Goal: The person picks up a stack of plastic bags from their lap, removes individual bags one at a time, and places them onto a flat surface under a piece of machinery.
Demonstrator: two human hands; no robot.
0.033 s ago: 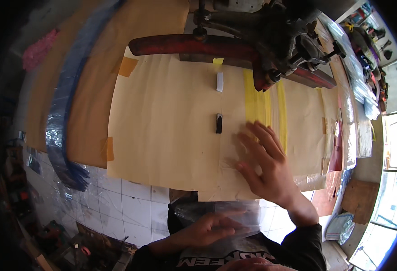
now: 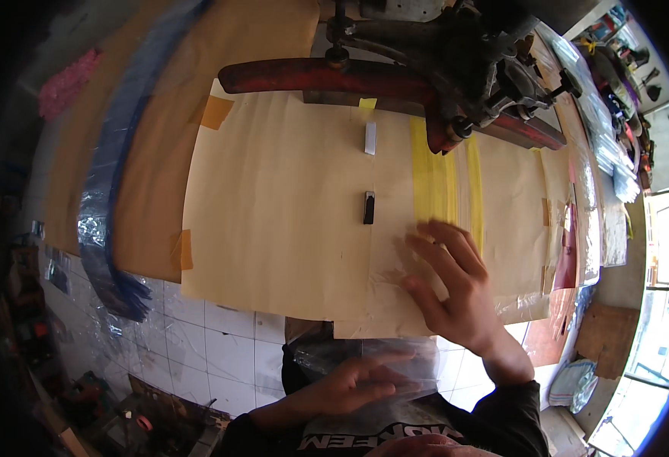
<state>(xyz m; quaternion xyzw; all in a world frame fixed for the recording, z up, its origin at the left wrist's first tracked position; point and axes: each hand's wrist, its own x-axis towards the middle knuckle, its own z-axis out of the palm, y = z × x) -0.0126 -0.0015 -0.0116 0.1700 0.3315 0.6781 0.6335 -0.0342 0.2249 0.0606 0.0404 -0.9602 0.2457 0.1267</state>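
My right hand (image 2: 456, 286) is over the beige sheet-covered work surface (image 2: 273, 206), near the yellow tape strips (image 2: 433, 179). Its fingers are spread and a little blurred, with nothing seen in them. Just below the front edge is my left hand (image 2: 353, 385), by my body, with clear plastic film (image 2: 418, 354) at its fingers; the thumb side seems closed on the film, which partly veils the fingertips. A small black block (image 2: 369, 208) and a small white block (image 2: 370, 139) sit in line on the sheet, beyond my right hand.
Across the back runs a red bar (image 2: 289, 78) on a dark metal machine arm (image 2: 403, 38). A long bundle of blue-edged plastic (image 2: 98, 206) drapes over brown board at left. Pink material (image 2: 68, 82) lies farther left. Plastic sheets (image 2: 601, 122) lie at right; white floor tiles (image 2: 228, 343) show below.
My right hand has drawn slightly toward me and to the right. The left hand, the blocks and the red bar look the same.
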